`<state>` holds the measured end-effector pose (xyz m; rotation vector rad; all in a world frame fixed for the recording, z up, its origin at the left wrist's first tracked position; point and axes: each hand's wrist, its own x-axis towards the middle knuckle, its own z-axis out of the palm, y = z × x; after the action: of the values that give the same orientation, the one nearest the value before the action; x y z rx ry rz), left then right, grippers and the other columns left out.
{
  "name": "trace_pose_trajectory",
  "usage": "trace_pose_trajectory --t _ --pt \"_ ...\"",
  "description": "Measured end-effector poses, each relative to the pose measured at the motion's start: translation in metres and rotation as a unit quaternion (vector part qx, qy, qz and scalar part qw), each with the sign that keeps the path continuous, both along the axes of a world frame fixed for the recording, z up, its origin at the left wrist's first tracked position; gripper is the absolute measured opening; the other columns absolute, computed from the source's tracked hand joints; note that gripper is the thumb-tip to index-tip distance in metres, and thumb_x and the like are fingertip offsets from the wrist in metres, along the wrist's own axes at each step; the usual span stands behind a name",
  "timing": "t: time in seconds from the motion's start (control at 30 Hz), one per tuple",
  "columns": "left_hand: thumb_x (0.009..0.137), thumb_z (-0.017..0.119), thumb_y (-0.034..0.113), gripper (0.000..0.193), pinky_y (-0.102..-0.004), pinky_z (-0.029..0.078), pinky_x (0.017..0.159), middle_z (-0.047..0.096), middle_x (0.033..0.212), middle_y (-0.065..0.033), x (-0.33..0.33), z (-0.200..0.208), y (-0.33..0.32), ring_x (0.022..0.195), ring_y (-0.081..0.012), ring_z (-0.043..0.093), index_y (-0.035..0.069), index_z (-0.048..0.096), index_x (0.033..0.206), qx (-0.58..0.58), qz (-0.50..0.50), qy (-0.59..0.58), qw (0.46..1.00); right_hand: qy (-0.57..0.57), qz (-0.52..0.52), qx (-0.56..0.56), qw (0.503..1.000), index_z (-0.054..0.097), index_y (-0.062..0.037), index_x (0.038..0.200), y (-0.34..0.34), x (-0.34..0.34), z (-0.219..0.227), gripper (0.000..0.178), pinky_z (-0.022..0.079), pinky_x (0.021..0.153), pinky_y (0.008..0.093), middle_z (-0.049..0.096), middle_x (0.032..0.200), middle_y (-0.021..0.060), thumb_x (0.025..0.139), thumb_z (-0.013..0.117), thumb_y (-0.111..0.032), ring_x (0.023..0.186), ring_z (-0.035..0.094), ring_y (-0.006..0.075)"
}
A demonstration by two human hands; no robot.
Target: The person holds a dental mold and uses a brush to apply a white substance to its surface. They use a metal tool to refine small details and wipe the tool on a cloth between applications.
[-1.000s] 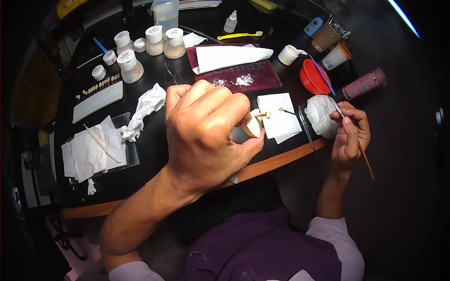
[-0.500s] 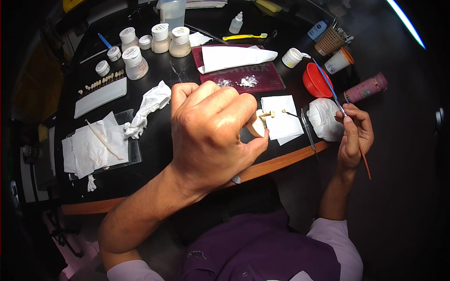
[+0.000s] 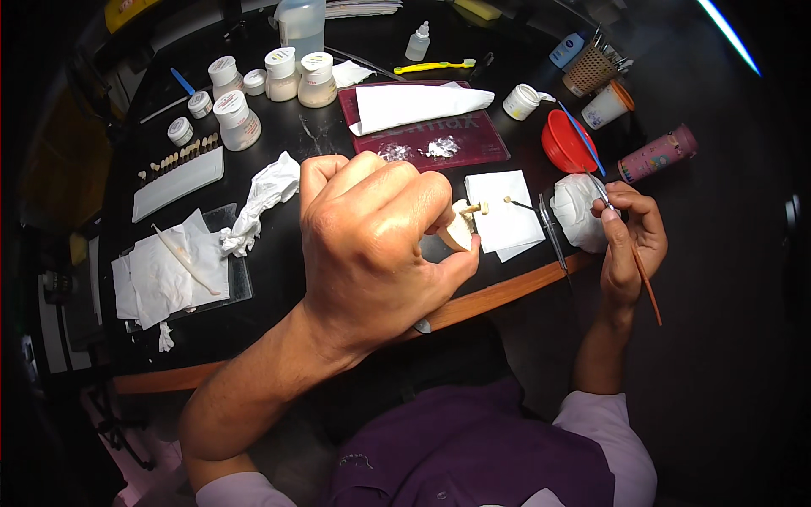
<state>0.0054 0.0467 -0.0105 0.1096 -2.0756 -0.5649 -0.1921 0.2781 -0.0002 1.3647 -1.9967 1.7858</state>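
Note:
My left hand [image 3: 376, 245] is raised over the table's front edge, thumb and fingers closed on a cream dental plaster model [image 3: 459, 230]. A small tooth-coloured piece [image 3: 480, 208] sticks out from the model's right side. The back of that hand hides much of the model. To the right, my right hand [image 3: 634, 245] pinches a fine brush [image 3: 648, 291] with a reddish-brown handle, its tip pointing up and away from me. Close beyond the brush tip lie a crumpled white tissue pad [image 3: 576, 207] and a red bowl [image 3: 564, 145] with a blue stick [image 3: 583, 139] across it.
White paper [image 3: 507, 224] and tweezers [image 3: 553, 237] lie between my hands. A maroon slab [image 3: 473, 152] bears folded paper and white powder. Powder jars [image 3: 317, 83], a tooth shade guide [image 3: 179, 182] and tissues [image 3: 182, 275] stand left. A pink bottle [image 3: 655, 158] stands right.
The whole view has shifted slightly left. My right hand and brush have moved a little, the brush tip now left of the blue stick's end. My left hand keeps its grip on the model.

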Motion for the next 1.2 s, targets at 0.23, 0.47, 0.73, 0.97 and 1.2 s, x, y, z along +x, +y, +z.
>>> trace_pose_trajectory --t 0.23,0.47,0.73,0.97,1.2 --pt "0.054 0.088 0.014 0.032 -0.0319 0.035 0.066 0.056 0.06 -0.0006 -0.002 -0.001 0.001 0.058 -0.0164 0.053 0.009 0.058 0.064 0.027 -0.017 -0.002 0.999 -0.031 0.023 0.0 0.999 0.061 0.005 0.1 -0.01 0.009 0.002 0.016 0.055 0.091 0.0311 0.06 0.112 0.019 0.084 0.062 0.009 0.105 0.061 0.0193" --pt "0.058 0.089 0.011 0.029 -0.0256 0.043 0.065 0.061 0.065 -0.0016 0.002 0.001 -0.021 0.064 -0.0113 0.058 0.006 0.063 0.07 0.09 -0.033 -0.016 0.995 -0.163 0.12 -0.029 0.979 0.062 0.0014 0.098 -0.05 0.04 -0.007 0.017 0.05 0.075 0.0217 0.062 0.106 0.0147 0.083 0.066 0.007 0.094 0.061 0.0136" --pt "0.069 0.09 0.007 0.028 -0.0236 0.049 0.075 0.069 0.08 -0.0015 0.017 0.014 -0.065 0.077 -0.0079 0.063 0.003 0.069 0.087 0.161 -0.043 -0.041 0.985 -0.285 0.118 0.022 0.951 0.071 0.0006 0.097 -0.124 0.048 -0.01 0.01 0.044 0.062 0.0173 0.069 0.081 0.0039 0.087 0.072 -0.002 0.071 0.06 0.0043" --pt "0.073 0.088 0.006 0.034 -0.024 0.048 0.078 0.071 0.092 -0.0037 0.037 0.009 -0.073 0.084 -0.008 0.063 0.0 0.072 0.102 0.235 -0.057 -0.089 0.966 -0.206 0.104 0.06 0.971 0.069 0.0021 0.083 -0.15 0.043 -0.045 0.004 0.045 0.06 0.0194 0.066 0.074 0.0024 0.083 0.067 -0.001 0.067 0.059 0.0045" --pt "0.081 0.083 0.004 0.036 -0.0204 0.051 0.08 0.072 0.101 -0.0083 0.04 0.01 -0.077 0.087 -0.0084 0.064 -0.002 0.071 0.114 0.3 -0.067 -0.103 0.946 -0.188 0.097 0.078 0.974 0.068 0.0022 0.082 -0.155 0.044 -0.054 0.004 0.044 0.056 0.0202 0.066 0.071 0.0016 0.082 0.067 -0.002 0.062 0.057 0.0043"
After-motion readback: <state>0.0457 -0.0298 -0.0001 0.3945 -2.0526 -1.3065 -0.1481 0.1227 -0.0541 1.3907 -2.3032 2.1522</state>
